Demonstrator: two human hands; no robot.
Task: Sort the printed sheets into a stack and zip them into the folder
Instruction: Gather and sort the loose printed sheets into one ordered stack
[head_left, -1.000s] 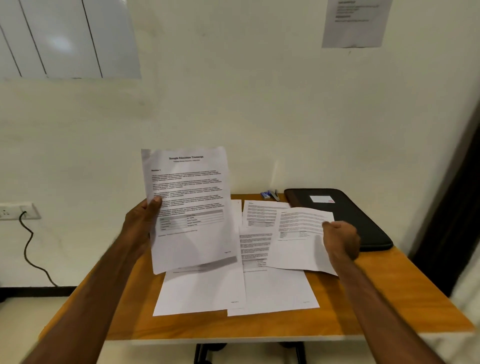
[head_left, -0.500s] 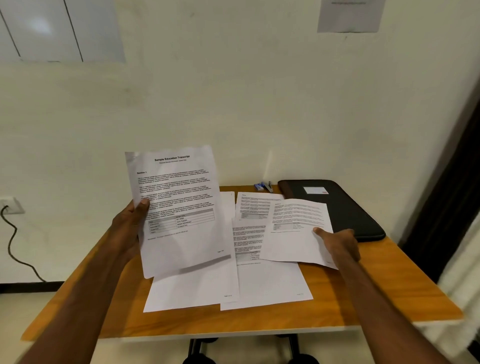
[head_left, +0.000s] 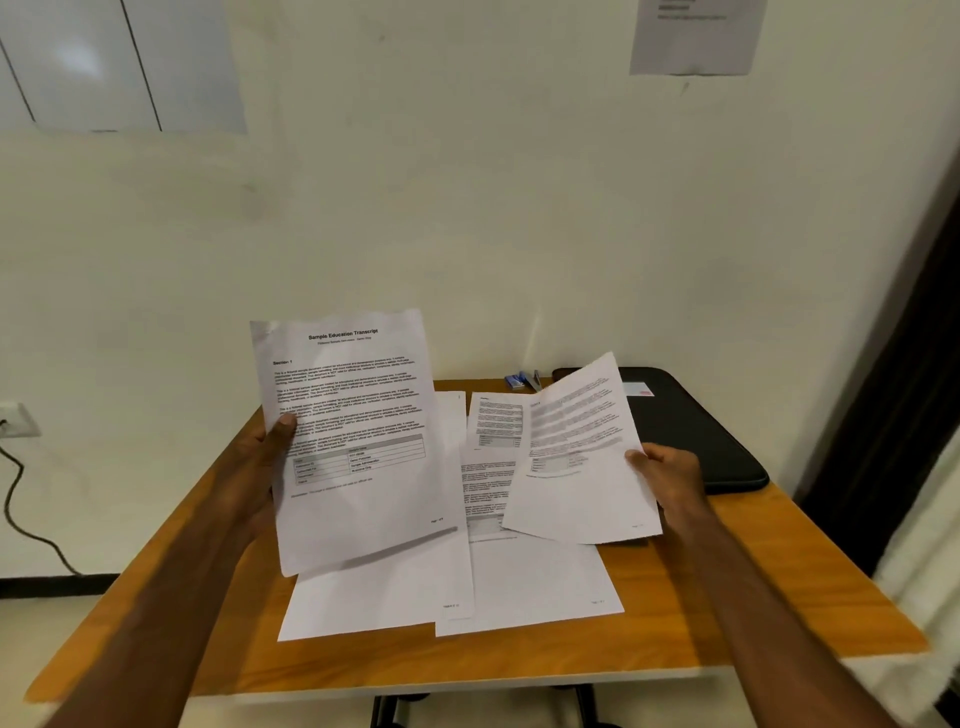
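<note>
Nearest the camera, two bare forearms reach out over the wooden table (head_left: 753, 613). The left hand (head_left: 262, 462) grips the left edge of a sheet headed "Sample Education Transcript" (head_left: 358, 441), thumb on its face, holding it raised and nearly upright with its long axis running top to bottom. The right hand (head_left: 670, 480) pinches the right edge of a second printed sheet (head_left: 576, 457), lifted off the table and tilted so that its top leans to the right. The two held sheets sit side by side, apart, with a gap between their inner edges.

Below and between them, more printed sheets (head_left: 519, 571) lie flat and overlapping on the table, long axes pointing away from the person; how many there are cannot be told. They sit roughly midway between the hands, somewhat under the right one.

Farther back, at the table's far right corner, the black folder (head_left: 701, 431) lies flat, partly hidden behind the right-hand sheet. Whether its zip is open cannot be seen. It lies beyond and to the right of the right hand, which is clearly the nearer one to it. A small blue item (head_left: 517, 379) rests near the wall, left of the folder.

The likely next move is bringing the right sheet across to join the left one, which calls for straightening its tilt so the long edges line up.
</note>
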